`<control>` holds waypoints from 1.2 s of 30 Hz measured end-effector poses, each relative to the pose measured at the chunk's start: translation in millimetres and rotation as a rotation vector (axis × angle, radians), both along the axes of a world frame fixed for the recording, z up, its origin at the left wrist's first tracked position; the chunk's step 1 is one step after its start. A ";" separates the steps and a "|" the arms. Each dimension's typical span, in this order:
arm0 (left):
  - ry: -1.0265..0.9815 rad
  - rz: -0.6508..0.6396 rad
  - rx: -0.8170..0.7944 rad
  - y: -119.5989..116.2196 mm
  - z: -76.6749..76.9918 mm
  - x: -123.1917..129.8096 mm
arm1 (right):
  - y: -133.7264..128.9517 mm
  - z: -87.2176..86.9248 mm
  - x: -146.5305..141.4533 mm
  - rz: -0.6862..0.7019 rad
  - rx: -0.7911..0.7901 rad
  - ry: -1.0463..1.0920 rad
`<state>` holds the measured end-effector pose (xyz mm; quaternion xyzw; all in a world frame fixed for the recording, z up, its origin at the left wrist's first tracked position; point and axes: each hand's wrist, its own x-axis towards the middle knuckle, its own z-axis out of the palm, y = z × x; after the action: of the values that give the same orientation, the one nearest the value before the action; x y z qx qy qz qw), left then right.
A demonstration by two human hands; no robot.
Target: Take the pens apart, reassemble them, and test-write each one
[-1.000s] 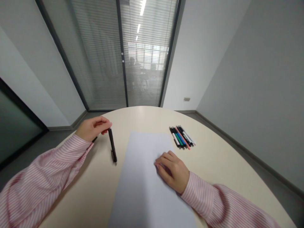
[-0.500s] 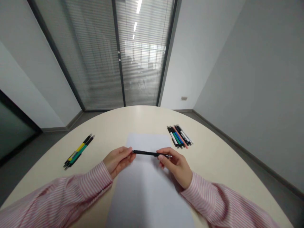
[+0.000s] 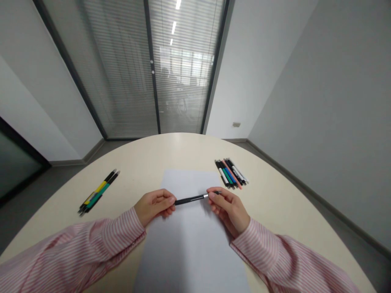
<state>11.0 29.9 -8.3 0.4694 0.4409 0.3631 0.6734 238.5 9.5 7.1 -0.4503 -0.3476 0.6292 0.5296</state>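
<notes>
Between my two hands a black pen is held nearly level above a white sheet of paper, its right end slightly higher. My left hand pinches the pen's left end between thumb and fingers. My right hand grips the other end near a silver-coloured band, and a dark tip pokes out past the fingers. The fingers hide both grip points in part.
On the left of the round cream table lie a yellow-and-black pen and a green-and-black pen, side by side. A row of several pens in mixed colours lies beyond my right hand.
The pen has tilted, its left end lower and right end higher, and turned so a silver-coloured band shows. My left fingers have curled closer round its end. The view has shifted slightly.
</notes>
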 end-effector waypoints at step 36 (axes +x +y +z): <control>0.627 -0.007 0.875 -24.7 10.7 4.8 | -10.6 -1.6 -16.2 0.189 -0.048 0.161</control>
<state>15.8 5.2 2.4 0.7936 0.4267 0.3529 0.2521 222.3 -1.1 5.5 -0.3760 -0.3298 0.7187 0.4831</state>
